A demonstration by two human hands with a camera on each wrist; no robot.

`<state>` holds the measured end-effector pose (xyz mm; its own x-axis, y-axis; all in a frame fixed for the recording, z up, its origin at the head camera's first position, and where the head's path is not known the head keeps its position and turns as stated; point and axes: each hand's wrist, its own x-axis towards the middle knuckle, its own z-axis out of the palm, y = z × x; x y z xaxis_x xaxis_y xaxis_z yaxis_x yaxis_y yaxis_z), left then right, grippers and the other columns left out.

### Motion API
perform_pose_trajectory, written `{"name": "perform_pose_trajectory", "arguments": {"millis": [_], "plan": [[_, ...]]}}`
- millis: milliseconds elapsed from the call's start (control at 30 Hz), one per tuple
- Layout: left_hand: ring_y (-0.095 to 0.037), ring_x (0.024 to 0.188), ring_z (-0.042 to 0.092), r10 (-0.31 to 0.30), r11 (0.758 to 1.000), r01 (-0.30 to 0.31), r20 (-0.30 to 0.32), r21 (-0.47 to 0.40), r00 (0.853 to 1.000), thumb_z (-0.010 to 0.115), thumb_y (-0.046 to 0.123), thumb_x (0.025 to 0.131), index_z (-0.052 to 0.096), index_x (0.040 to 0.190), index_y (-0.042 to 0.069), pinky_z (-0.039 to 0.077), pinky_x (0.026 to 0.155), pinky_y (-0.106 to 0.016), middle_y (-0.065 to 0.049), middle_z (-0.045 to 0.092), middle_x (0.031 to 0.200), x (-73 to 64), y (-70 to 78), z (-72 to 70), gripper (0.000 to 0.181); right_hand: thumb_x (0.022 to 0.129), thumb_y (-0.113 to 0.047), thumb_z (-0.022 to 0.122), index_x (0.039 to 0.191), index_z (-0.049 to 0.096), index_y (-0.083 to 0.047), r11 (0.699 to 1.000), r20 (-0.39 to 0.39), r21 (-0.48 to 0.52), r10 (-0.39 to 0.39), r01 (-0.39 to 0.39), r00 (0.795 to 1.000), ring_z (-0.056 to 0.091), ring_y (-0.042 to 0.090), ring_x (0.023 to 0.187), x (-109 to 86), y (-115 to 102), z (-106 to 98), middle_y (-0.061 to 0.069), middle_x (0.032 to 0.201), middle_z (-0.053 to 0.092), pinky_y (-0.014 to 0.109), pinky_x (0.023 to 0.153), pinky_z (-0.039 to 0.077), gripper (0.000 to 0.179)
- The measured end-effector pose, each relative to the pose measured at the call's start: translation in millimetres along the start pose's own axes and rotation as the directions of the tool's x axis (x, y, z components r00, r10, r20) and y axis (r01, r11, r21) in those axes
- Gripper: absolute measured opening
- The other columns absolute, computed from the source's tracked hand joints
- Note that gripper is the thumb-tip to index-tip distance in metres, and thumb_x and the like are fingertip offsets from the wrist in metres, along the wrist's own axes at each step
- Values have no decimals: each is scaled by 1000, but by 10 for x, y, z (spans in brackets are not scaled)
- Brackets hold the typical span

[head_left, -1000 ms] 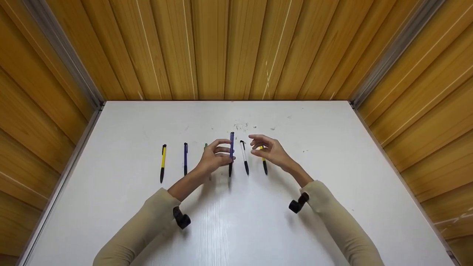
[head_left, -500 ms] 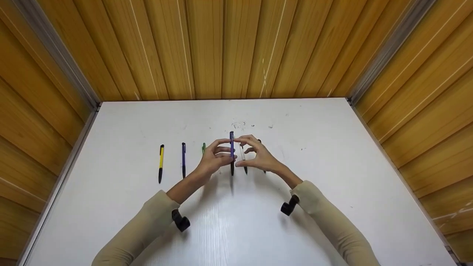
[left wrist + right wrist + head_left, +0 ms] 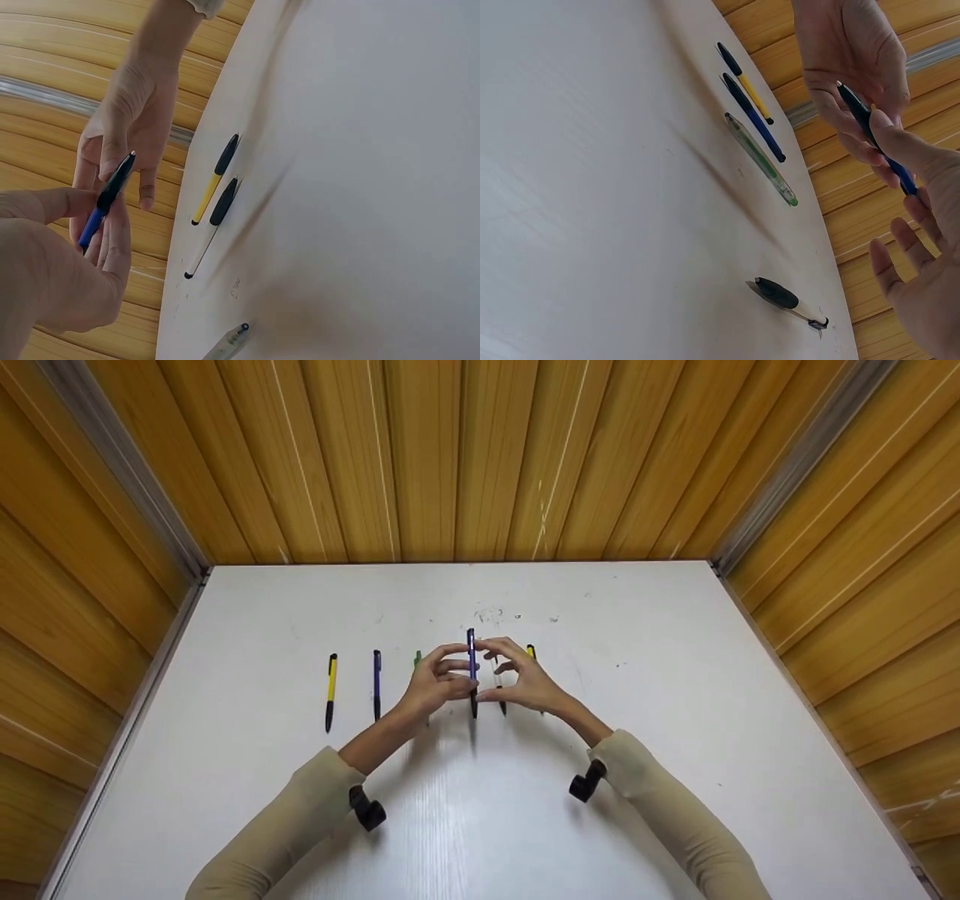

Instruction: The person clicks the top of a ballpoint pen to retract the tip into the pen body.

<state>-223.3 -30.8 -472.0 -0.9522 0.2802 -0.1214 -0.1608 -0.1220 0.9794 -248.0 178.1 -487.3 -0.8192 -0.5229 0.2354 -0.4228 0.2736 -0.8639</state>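
In the head view my left hand (image 3: 439, 679) holds a blue pen (image 3: 472, 660) with a black grip, tip downward, above the table. Its thumb and fingers pinch the barrel from the left. My right hand (image 3: 521, 679) meets the same pen from the other side, index finger at the upper end and thumb by the black grip. The right wrist view shows that thumb (image 3: 900, 142) lying across the barrel. Behind the right hand are a white pen (image 3: 501, 701) and a yellow pen (image 3: 531, 651), both partly hidden. A green pen (image 3: 418, 657) is mostly covered by the left hand.
On the left of the white table (image 3: 247, 810) lie a yellow-and-black pen (image 3: 331, 694) and another blue pen (image 3: 377, 682), roughly parallel. Dark marks (image 3: 491, 616) spot the tabletop beyond the hands. Wood-patterned panels (image 3: 465, 457) enclose the back and sides.
My right hand has moved left to the held blue pen, passing over the white pen and uncovering the yellow pen's top. The left hand has stayed nearly still with its grip kept.
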Motion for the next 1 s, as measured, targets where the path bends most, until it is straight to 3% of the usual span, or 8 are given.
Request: {"name": "perform_pose_trajectory", "arguments": {"millis": [100,233,433,567,733,1000], "plan": [[-14,88,73,2,1000,-2,1,-16,1000,70,-13,85,52,142,3,66,84,-36,-28,67,124,-3,1,-2,62,78,-4,87,153,44,-5,1000,4,-8,-16,16,1000,49,44,127,-7,12,1,18,147,49,57,99,53,86],[-14,88,74,11,1000,-11,30,-12,1000,70,-13,85,52,143,2,66,85,-37,-30,68,120,-14,6,-10,63,77,-11,90,159,32,-7,1000,12,-13,-15,15,1000,49,46,127,-9,-1,-10,17,145,50,51,99,54,100],[-15,85,74,35,999,-37,52,36,998,72,-9,86,53,145,5,66,85,-38,-16,71,102,-35,22,-12,63,77,-12,90,164,20,-9,999,37,-40,10,-8,999,50,41,127,27,-32,-46,19,146,48,50,99,54,112],[-15,82,74,21,999,-22,24,37,999,71,-11,86,55,143,7,66,84,-40,-7,68,95,-27,32,3,62,77,-7,89,163,20,-8,999,48,-51,21,-18,999,50,39,127,46,-47,-48,21,145,48,55,100,53,111],[-18,82,74,27,999,-27,-8,41,1000,70,-12,86,56,142,9,66,83,-43,-10,68,96,-14,36,7,62,74,0,89,162,20,-2,998,52,-53,18,-15,998,49,44,126,56,-68,-27,25,144,47,62,99,52,112],[-19,83,75,28,996,-24,-47,80,999,70,-10,87,57,141,11,66,81,-44,-10,70,95,-28,39,16,59,74,-11,92,162,23,-6,996,62,-83,-20,25,998,53,39,123,57,-59,-20,19,140,50,52,95,56,112]]}}
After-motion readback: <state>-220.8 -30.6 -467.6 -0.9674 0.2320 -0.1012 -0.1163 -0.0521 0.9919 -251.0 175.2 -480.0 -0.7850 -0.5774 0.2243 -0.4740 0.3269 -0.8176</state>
